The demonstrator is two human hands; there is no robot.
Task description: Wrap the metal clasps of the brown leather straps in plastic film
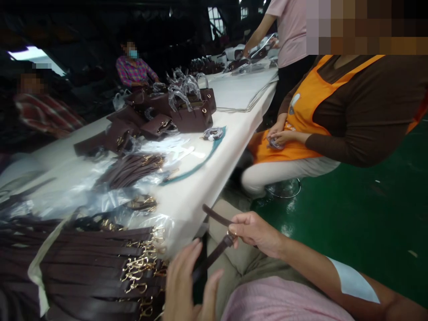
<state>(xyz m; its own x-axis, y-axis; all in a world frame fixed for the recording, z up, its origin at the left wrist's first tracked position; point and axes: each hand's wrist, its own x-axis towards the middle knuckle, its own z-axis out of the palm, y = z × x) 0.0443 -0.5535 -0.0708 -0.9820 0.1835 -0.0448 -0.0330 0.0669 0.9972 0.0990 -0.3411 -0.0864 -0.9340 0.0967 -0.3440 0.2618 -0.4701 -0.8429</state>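
Observation:
A dark brown leather strap with a small buckle lies across the space above my lap. My right hand pinches it at the buckle, and one strap end sticks out past the fingers toward the table. Fingers and thumb spread apart, my left hand is beside the lower part of the strap and holds nothing. Left of it, many brown straps with gold clasps lie in a row on the table, a pale strip across them.
On the white table are brown handbags, a strap bundle, clear plastic and a teal cord. A person in an orange apron sits at the right, holding a small wrapped item. Other people are around the table.

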